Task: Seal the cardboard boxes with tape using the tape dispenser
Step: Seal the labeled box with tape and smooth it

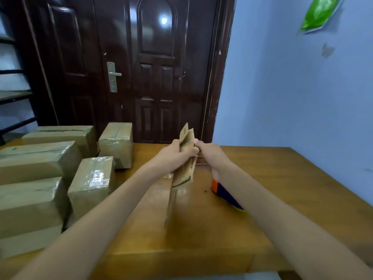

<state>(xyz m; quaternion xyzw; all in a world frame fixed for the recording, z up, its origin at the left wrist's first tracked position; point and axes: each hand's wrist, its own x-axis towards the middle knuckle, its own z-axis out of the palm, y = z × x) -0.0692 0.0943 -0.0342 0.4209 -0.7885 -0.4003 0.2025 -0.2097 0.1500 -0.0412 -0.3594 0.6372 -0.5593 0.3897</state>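
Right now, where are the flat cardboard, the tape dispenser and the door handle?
Flat cardboard (182, 174), head view, middle of its panel.
Tape dispenser (227, 196), head view, blue body.
Door handle (115, 73), head view, lever.

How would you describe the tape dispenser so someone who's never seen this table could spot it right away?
Start at the wooden table in front of the dark door. The sealed cardboard boxes stack along its left side; look instead right of centre, just under the person's right forearm. The tape dispenser lies there, partly hidden, the only orange-and-dark-blue plastic thing among brown cardboard.
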